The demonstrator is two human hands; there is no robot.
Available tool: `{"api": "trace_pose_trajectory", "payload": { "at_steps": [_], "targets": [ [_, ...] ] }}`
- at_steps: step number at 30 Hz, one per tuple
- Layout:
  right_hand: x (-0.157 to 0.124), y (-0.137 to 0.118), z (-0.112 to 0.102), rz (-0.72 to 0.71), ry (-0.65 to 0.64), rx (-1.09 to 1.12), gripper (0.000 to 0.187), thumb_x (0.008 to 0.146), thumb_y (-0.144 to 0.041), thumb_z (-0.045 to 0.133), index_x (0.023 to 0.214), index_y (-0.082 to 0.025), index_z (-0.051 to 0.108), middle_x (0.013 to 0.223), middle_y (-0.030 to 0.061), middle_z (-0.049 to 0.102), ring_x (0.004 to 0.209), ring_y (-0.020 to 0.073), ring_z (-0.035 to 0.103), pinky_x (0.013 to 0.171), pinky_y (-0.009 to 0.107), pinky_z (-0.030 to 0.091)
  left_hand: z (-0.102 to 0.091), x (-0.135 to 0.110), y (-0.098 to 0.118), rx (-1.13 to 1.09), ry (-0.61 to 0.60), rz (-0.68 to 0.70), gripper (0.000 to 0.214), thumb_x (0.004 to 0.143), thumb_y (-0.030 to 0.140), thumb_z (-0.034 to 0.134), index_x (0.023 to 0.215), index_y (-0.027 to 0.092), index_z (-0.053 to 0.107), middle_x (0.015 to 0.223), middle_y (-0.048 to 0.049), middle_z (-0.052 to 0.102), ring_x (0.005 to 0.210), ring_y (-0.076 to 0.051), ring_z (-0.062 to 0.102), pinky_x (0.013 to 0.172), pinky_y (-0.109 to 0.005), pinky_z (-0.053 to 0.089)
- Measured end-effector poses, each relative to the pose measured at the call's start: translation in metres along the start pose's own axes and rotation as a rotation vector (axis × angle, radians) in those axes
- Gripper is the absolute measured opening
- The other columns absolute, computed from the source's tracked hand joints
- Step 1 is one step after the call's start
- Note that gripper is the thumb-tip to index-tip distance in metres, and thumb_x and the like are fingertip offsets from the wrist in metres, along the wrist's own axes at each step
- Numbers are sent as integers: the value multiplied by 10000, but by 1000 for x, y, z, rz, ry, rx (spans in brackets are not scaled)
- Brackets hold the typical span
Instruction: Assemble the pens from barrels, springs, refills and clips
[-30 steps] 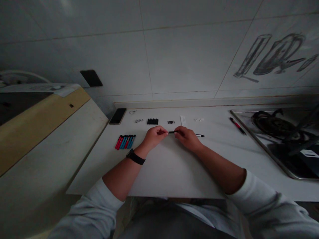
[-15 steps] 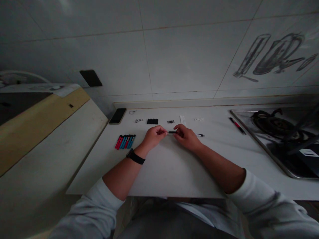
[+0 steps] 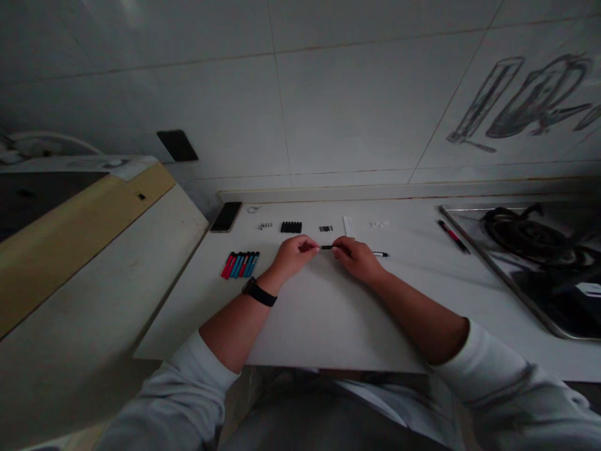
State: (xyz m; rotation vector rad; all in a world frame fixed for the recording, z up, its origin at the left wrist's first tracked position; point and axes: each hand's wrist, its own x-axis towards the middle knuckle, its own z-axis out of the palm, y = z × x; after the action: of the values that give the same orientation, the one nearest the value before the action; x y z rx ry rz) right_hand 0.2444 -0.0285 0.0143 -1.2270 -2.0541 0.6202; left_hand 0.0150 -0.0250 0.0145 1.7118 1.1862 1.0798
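Note:
A short, dark, thin tube (image 3: 326, 247) lies level between my two hands, above the white counter. My right hand (image 3: 354, 257) is closed, with thumb and fingertips pinched on the tube's right end. From the left, my left hand (image 3: 295, 255) is closed in a pinch close to the tube's other end; what its fingertips hold is too small to make out. A white and black pen-like piece (image 3: 382, 254) lies on the counter and shows just beyond my right hand. Red and blue pen barrels (image 3: 240, 265) with dark ends lie in a row left of my left hand.
Along the back lie a phone (image 3: 226, 217), a ring (image 3: 254, 209), small springs (image 3: 265, 225), black tubes (image 3: 292, 227), small dark pieces (image 3: 325, 228), thin white sticks (image 3: 348, 226) and tiny whitish bits (image 3: 379, 223). Rightward are a red-and-black pen (image 3: 453, 237) and a gas stove (image 3: 511, 282).
My right fingers have closed in and cover more of the dark tube, so less of it shows between the hands. The whole view has shifted slightly.

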Motion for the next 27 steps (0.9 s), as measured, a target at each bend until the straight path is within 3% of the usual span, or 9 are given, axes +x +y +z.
{"api": "trace_pose_trajectory", "payload": {
  "at_steps": [7, 12, 27],
  "targets": [
    [0, -1, 1, -19, 70, 31, 145, 930, -341, 622, 1010, -228, 664, 792, 12, 685, 688, 158, 601, 665, 275, 434, 2, 0, 2, -72, -51, -23, 178, 867, 303, 721, 992, 176, 723, 926, -53, 759, 851, -169, 694, 801, -298, 527],
    [0, -1, 1, -43, 90, 40, 142, 924, -317, 635, 1027, -228, 677, 794, 14, 691, 692, 160, 612, 678, 280, 455, 2, -4, 11, 61, -168, -45, 329, 989, 436, 551, 883, 170, 712, 850, -55, 750, 754, -163, 658, 693, -284, 478],
    [1, -2, -2, -67, 74, 29, 161, 932, -345, 639, 965, -220, 734, 820, 38, 731, 707, 170, 640, 692, 289, 465, 2, -3, 3, 74, -149, 26, 371, 1015, 449, 505, 826, 177, 670, 781, -35, 693, 735, -151, 636, 702, -272, 492]
  ]
}}
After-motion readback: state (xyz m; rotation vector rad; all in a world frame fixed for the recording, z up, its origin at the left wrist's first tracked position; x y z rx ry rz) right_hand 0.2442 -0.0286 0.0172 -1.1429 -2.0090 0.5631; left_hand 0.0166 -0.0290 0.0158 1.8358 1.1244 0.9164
